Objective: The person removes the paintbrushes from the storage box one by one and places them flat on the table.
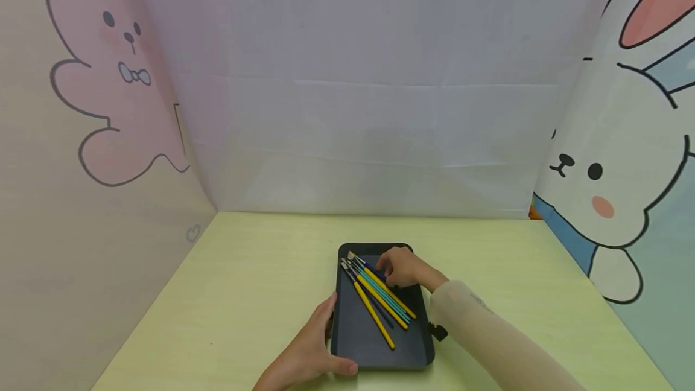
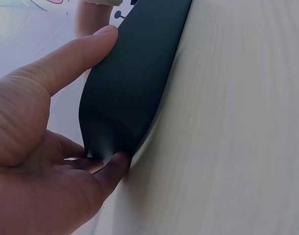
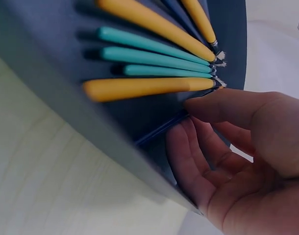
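Note:
A dark grey tray [image 1: 369, 352] lies on the table with several paintbrushes in it. Yellow brushes [image 1: 374, 315], turquoise brushes [image 3: 139, 51] and dark blue ones fan out side by side, bristles toward the tray's far left corner. My left hand [image 1: 306, 343] grips the near left corner of the tray, thumb along the near edge and fingers at the left side [image 2: 41, 142]. Over the right part of the tray, my right hand [image 1: 404, 267] pinches a dark blue paintbrush [image 3: 159, 131] between thumb and fingers. Its bristle end is hidden by the hand.
A pale yellow table [image 1: 244, 282] surrounds the tray. Behind it hangs a white cloth [image 1: 369, 95]; side panels carry a pink animal drawing [image 1: 116, 125] on the left and a white rabbit [image 1: 613, 137] on the right.

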A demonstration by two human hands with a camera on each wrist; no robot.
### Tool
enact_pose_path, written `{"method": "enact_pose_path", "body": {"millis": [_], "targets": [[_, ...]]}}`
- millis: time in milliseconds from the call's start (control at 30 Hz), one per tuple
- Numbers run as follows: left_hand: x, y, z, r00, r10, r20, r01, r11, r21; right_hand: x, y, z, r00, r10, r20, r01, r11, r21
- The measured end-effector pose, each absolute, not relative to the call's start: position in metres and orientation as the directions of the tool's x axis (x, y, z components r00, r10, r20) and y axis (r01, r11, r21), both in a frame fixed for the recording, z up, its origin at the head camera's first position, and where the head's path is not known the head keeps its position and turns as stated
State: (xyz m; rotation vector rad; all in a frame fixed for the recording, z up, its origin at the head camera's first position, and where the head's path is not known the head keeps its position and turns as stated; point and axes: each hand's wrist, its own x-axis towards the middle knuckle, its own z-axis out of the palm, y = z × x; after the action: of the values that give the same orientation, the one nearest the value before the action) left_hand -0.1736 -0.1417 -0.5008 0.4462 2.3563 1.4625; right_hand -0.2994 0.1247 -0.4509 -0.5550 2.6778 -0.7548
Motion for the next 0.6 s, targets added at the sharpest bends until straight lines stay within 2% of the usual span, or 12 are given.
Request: {"method": "enact_pose_path", "body": {"millis": [233,600], "targets": [[-0.173,-0.141,-0.501,-0.898,0.425,-0.114,0.089,0.431,0.898,-0.299,0.136,-0.436,-0.87,-0.467,-0.158,-0.286,0.74,-0.609],[-0.17,-0.14,-0.5,-0.908,0.415,-0.065,0.139,0.443,0.886,-0.294,0.168,-0.413,-0.891,-0.435,-0.13,-0.206,0.643,-0.738]]}}
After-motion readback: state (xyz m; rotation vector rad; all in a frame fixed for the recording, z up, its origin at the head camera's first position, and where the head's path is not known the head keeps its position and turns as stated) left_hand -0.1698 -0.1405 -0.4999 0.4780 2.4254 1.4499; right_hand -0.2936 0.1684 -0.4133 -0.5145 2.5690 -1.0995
